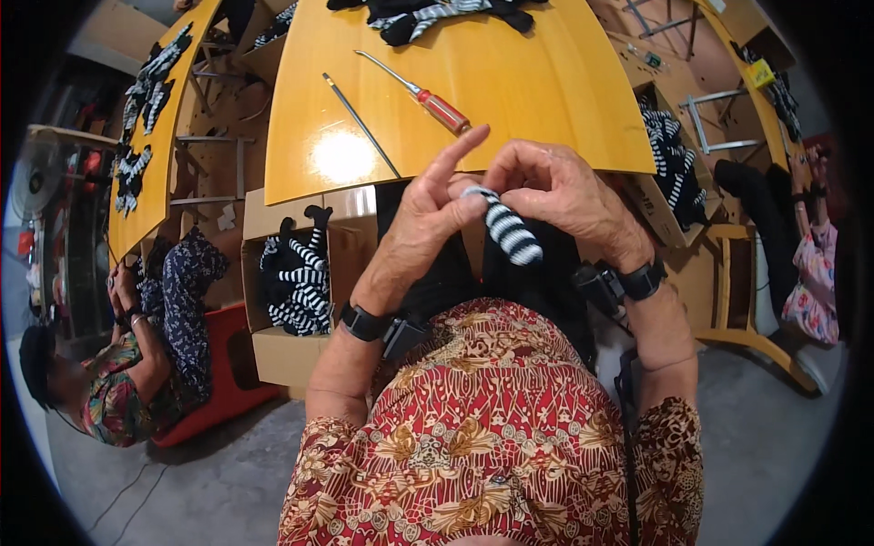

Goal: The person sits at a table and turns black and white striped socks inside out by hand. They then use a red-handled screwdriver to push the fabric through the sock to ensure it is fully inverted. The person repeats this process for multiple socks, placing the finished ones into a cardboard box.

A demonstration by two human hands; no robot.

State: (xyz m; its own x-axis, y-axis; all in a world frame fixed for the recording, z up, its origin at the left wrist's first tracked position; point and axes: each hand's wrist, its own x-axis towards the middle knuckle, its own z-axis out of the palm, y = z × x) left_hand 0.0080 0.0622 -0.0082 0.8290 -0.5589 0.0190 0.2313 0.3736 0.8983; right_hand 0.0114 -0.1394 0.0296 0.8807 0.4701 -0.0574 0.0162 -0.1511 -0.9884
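Both of my hands are up in front of my chest, working one small black-and-white striped fabric piece [508, 229]. My left hand [428, 214] pinches its upper end between thumb and bent fingers, with the forefinger sticking out straight toward one o'clock, free of the cloth. My right hand [560, 196] is curled over the same end from the three o'clock side, fingertips closed on the fabric, so the striped tube hangs down toward five o'clock between my wrists. Holding it from both sides like this keeps the end steady and close to my eyes; I judge that is why it sits here and not on the table.

At twelve o'clock lies the yellow wooden table [546, 109]. A red-handled screwdriver [423, 94] rests on it just above my left forefinger, and a thin metal rod [361, 126] lies at eleven o'clock beside it, both near the front edge, within easy reach. More striped pieces [428, 16] sit at the far edge.

At nine o'clock, under the table's edge, an open cardboard box [282, 355] holds a heap of striped pieces. Further out at eight o'clock another person [118, 382] sits at the neighbouring table.
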